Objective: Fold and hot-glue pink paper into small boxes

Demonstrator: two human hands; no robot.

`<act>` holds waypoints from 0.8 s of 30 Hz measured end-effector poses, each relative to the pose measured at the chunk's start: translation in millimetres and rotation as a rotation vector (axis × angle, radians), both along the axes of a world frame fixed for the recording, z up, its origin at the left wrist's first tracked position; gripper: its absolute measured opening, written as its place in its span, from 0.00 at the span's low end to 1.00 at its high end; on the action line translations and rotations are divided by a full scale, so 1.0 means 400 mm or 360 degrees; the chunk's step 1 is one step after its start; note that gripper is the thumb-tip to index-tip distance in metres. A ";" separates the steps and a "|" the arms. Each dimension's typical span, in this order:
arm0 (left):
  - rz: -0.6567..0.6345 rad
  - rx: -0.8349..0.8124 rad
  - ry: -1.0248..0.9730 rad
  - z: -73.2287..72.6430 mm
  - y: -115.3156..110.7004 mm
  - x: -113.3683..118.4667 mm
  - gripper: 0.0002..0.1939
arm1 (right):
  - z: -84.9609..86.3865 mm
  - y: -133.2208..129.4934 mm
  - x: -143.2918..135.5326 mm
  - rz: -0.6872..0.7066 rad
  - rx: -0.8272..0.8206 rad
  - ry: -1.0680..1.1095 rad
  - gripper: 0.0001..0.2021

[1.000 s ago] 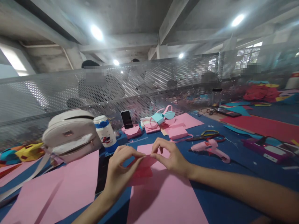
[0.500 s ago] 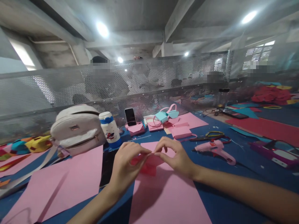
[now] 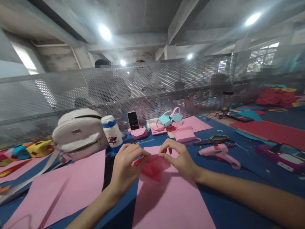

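Note:
A small, thin red see-through sheet point(image 3: 153, 170) hangs between my two hands above a large pink paper sheet point(image 3: 175, 200). My left hand point(image 3: 130, 165) pinches its upper left edge between thumb and fingers. At its upper right edge, my right hand point(image 3: 179, 157) pinches with thumb and forefinger, the other fingers curled. The fingertips are slightly apart, with the sheet's top edge between them. Its exact material cannot be made out. Right of my right hand lies a pink glue gun point(image 3: 220, 154), with scissors point(image 3: 213, 140) just behind it.
To the left are a white backpack point(image 3: 78, 133), a white and blue bottle point(image 3: 111, 133) and more pink paper point(image 3: 71, 184). A phone point(image 3: 132, 120) stands behind small pink paper bags point(image 3: 139, 133). A purple object point(image 3: 281, 157) lies right. A perforated metal screen point(image 3: 147, 86) crosses the table's back.
My fingertips have moved slightly apart, from nearly touching to a small gap. The red sheet between them is spread wider and shows more of its surface.

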State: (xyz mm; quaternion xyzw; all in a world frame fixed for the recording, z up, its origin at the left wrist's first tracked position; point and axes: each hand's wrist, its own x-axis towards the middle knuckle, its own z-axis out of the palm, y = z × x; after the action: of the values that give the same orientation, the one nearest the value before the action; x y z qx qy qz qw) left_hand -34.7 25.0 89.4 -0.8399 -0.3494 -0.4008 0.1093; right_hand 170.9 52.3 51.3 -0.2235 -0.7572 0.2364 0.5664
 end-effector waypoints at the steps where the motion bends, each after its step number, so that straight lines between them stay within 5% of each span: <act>1: -0.0004 -0.0010 -0.0028 0.002 -0.002 0.001 0.09 | 0.000 0.001 0.001 -0.0009 0.0002 -0.0004 0.06; 18: -0.0007 -0.0494 -0.0321 0.004 -0.002 0.001 0.07 | -0.001 0.015 0.006 -0.0094 0.0029 0.0065 0.05; 24: -0.0076 -0.0649 -0.0320 -0.028 -0.002 0.022 0.07 | 0.004 0.000 0.001 -0.0045 0.0060 0.0021 0.06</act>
State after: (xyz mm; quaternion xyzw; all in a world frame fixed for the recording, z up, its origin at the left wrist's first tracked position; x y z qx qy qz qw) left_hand -25.8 24.2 78.2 -0.8083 -0.4125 -0.4061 -0.1077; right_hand 171.2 52.1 53.0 -0.2220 -0.7544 0.2156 0.5788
